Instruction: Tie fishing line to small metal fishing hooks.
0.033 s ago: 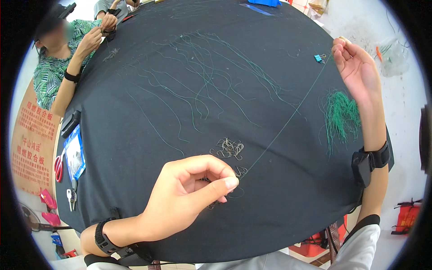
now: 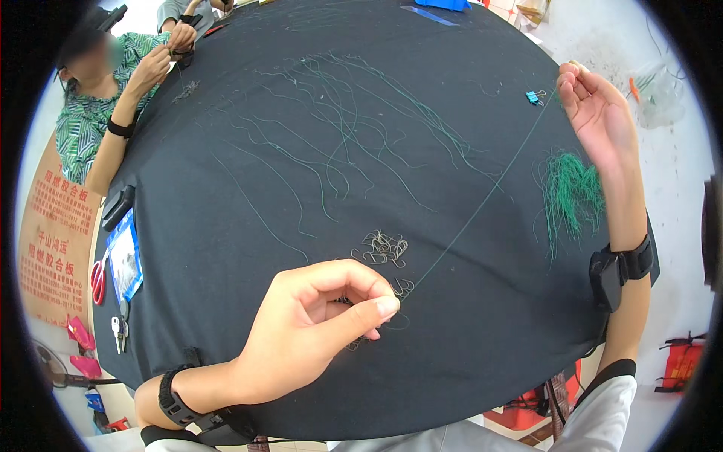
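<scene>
Black cloth covers the worktop (image 2: 467, 339), w/ scissors (image 2: 98, 282) & a blue pkt (image 2: 125, 260) by its L edge and a co-worker's hand (image 2: 153, 69) up at the far L. Nr the near edge the person's L hand (image 2: 301, 331) has thumb & forefinger clamped tog. on a green thread (image 2: 520, 148), which runs taut to the R hand (image 2: 599, 113) at the far R edge, thumb & fingers likewise pinched on it; can't tell if the L pinch has anything else. Hooks (image 2: 384, 247) lie just beyond the L hand, loose strands (image 2: 433, 117) spread toward the far edge, & a green bunch (image 2: 572, 196) sits by the R edge.
</scene>
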Action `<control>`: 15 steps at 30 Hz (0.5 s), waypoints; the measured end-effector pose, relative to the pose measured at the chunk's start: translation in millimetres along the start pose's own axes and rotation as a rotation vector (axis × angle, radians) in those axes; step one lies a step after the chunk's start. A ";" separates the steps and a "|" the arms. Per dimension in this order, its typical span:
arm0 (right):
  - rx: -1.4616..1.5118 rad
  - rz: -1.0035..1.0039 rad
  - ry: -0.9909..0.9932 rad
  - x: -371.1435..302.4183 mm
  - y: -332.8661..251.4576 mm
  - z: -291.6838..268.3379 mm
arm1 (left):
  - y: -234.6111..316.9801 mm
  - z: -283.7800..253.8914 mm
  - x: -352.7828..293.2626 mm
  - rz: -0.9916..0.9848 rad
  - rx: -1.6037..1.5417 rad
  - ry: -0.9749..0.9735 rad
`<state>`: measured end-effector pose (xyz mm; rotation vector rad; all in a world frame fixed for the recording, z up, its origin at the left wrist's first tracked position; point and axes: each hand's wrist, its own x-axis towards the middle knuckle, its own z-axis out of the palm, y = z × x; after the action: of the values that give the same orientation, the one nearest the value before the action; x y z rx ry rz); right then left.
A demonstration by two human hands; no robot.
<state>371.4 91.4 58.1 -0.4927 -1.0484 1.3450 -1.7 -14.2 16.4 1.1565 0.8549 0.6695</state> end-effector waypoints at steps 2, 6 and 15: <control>-0.020 -0.031 0.056 2.3 -6.9 -12.2 | -0.7 0.7 0.1 0.005 -0.005 -0.004; -0.054 -0.088 0.108 5.5 -17.0 -35.9 | -1.1 1.4 -0.3 0.007 -0.017 -0.009; -0.181 -0.150 0.326 8.9 -29.5 -53.3 | -3.6 2.4 0.1 0.070 -0.003 0.042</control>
<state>430.8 107.5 58.9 -0.7271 -0.9190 1.0021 0.5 -16.3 13.3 1.1779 0.8513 0.7548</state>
